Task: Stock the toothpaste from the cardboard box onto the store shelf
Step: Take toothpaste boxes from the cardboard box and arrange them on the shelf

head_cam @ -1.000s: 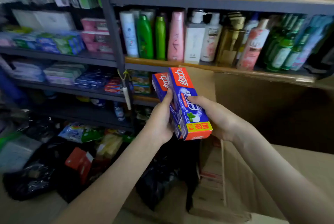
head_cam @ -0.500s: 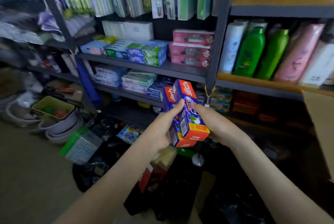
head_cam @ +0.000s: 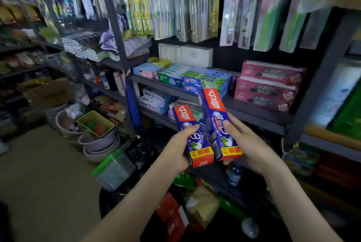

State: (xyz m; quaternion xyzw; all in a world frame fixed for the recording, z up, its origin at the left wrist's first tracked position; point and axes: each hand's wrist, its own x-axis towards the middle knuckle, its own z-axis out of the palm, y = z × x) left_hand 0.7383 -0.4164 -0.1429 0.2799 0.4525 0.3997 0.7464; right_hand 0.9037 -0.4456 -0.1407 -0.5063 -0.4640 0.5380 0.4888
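Fingers of the left hand [head_cam: 173, 154] clasp the left toothpaste carton [head_cam: 195, 142], the right hand [head_cam: 254, 144] the right carton [head_cam: 214, 116] at its two o'clock; light, stiff, likely slick, best gripped across long sides.

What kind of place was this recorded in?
Most likely a small general store's toiletries section: dark metal shelving stacked with toothpaste boxes, carded toothbrushes hanging above, plastic basins piled on the floor. The left hand holds one blue toothpaste carton, the right hand another.
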